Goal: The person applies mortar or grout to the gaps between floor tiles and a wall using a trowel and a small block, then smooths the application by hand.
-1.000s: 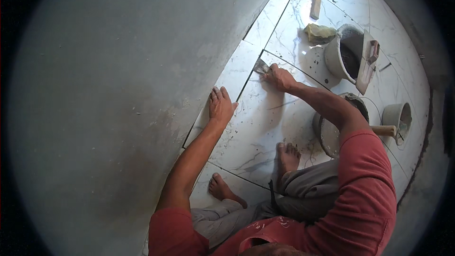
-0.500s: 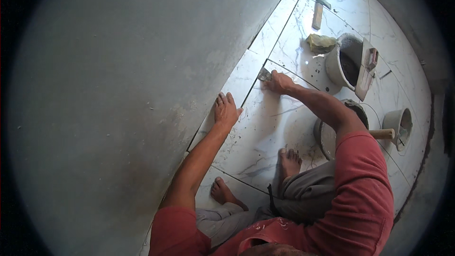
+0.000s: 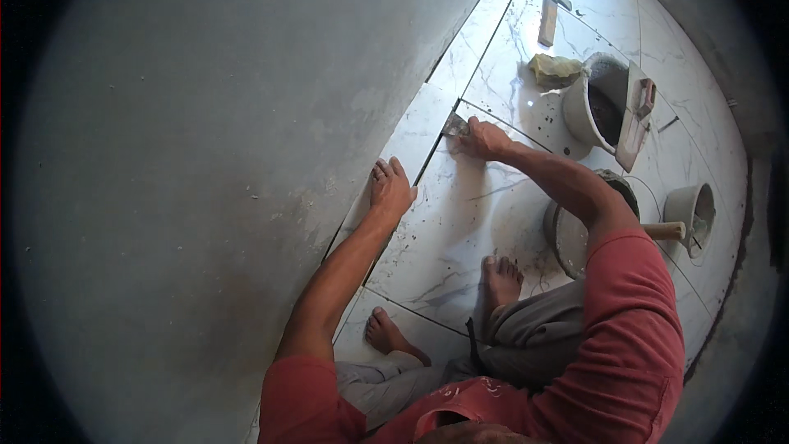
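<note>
My left hand (image 3: 391,187) lies flat, fingers spread, on a narrow white marbled tile (image 3: 417,125) along the grey wall. Its thumb reaches toward the dark joint beside the large floor tile (image 3: 436,218). My right hand (image 3: 486,140) grips a putty knife (image 3: 456,125), its handle hidden in my fingers. The knife's flat metal blade meets that joint, close to the corner where the tiles come together.
A bucket (image 3: 580,111) stands to the right with a steel trowel (image 3: 634,119) across its rim. Nearby are a yellowish sponge-like block (image 3: 555,71), a hammer (image 3: 548,20), a smaller tub (image 3: 679,212) and a round basin (image 3: 567,238) partly behind my right arm. The wall (image 3: 246,115) rises at left.
The view has shifted slightly. Both hands keep nearly the same places, and the dark joint beside my left forearm shows more plainly.
</note>
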`<act>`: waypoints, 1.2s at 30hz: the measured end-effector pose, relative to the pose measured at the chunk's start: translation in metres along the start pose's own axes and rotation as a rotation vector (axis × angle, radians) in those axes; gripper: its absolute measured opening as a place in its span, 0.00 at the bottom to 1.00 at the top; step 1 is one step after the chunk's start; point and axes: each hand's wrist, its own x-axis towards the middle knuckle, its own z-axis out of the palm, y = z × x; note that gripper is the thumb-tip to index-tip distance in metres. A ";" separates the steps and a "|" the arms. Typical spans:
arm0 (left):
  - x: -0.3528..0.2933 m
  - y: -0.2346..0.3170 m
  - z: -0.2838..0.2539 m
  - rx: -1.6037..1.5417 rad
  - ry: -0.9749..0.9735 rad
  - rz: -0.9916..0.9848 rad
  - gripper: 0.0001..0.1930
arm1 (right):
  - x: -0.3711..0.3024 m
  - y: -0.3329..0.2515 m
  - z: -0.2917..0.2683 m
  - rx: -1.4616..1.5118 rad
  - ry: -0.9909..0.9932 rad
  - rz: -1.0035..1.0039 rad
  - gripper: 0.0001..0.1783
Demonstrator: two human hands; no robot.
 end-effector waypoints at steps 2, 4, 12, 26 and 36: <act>-0.001 0.001 -0.003 -0.017 -0.014 0.039 0.46 | 0.001 0.005 0.004 0.002 0.053 -0.091 0.25; -0.001 -0.006 0.000 -0.019 -0.053 0.025 0.46 | 0.004 0.001 0.009 0.020 0.037 -0.103 0.25; -0.009 -0.010 -0.010 -0.029 -0.055 0.086 0.45 | -0.002 -0.007 -0.005 0.001 0.063 -0.112 0.26; -0.003 -0.012 -0.024 -0.151 -0.045 0.136 0.31 | -0.008 0.015 -0.037 -0.173 0.061 -0.002 0.28; -0.004 -0.014 -0.042 -0.195 -0.197 0.165 0.36 | -0.036 0.069 -0.065 -0.165 0.116 0.302 0.27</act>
